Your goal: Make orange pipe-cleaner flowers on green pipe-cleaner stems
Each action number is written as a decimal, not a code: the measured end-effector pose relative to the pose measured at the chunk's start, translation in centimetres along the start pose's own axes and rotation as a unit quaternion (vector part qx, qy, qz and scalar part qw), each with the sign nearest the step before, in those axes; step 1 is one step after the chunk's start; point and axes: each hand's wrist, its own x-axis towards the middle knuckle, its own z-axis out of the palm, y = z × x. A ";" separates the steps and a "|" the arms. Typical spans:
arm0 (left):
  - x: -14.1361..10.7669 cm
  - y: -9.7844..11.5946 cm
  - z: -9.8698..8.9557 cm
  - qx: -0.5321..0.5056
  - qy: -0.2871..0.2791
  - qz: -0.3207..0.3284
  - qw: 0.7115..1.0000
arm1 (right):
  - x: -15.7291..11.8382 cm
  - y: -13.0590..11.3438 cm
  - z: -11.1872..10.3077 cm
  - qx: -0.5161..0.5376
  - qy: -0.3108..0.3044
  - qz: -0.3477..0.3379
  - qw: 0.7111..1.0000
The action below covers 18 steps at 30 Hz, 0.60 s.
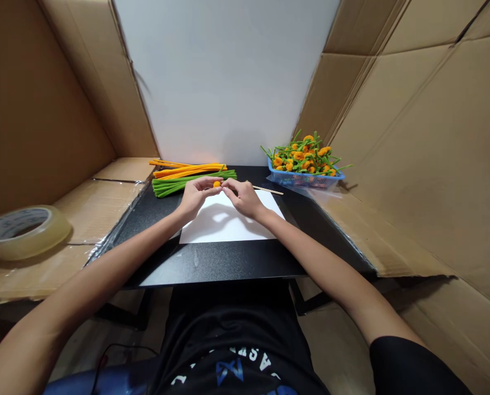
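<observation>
Above a white sheet of paper [232, 231], my two hands meet around a small orange fuzzy pipe-cleaner flower [217, 184]. My left hand [194, 197] pinches it from the left, thumb below and fingers above. From the other side, the fingertips of my right hand [243, 198] are closed at the flower's edge. What lies between the right fingertips is too small to make out. A short green tip shows just above the fingers; whether it belongs to the flower I cannot tell. Behind my left hand lie green pipe cleaners [166, 187] and orange pipe cleaners [193, 170].
A blue basket [304, 179] heaped with orange flowers on green stems [306, 153] stands at the back right. A thin wooden stick [271, 190] lies behind the paper. On cardboard at the left is a tape roll [43, 241]. Cardboard walls [426, 137] flank the black table [228, 263].
</observation>
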 end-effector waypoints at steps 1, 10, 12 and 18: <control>0.0 0.0 -0.1 0.002 -0.011 0.002 1.000 | 0.0 0.0 -0.1 -0.016 -0.002 -0.002 1.000; 0.0 0.2 0.1 -0.052 0.004 -0.044 0.998 | -0.1 0.4 -0.3 -0.118 -0.006 -0.059 0.991; 0.0 0.3 0.2 -0.063 0.011 -0.040 0.997 | -0.1 0.6 -0.2 -0.124 -0.007 -0.059 0.991; -0.1 0.6 0.3 -0.058 0.015 -0.022 0.998 | -0.1 0.8 -0.2 -0.135 0.002 -0.079 0.988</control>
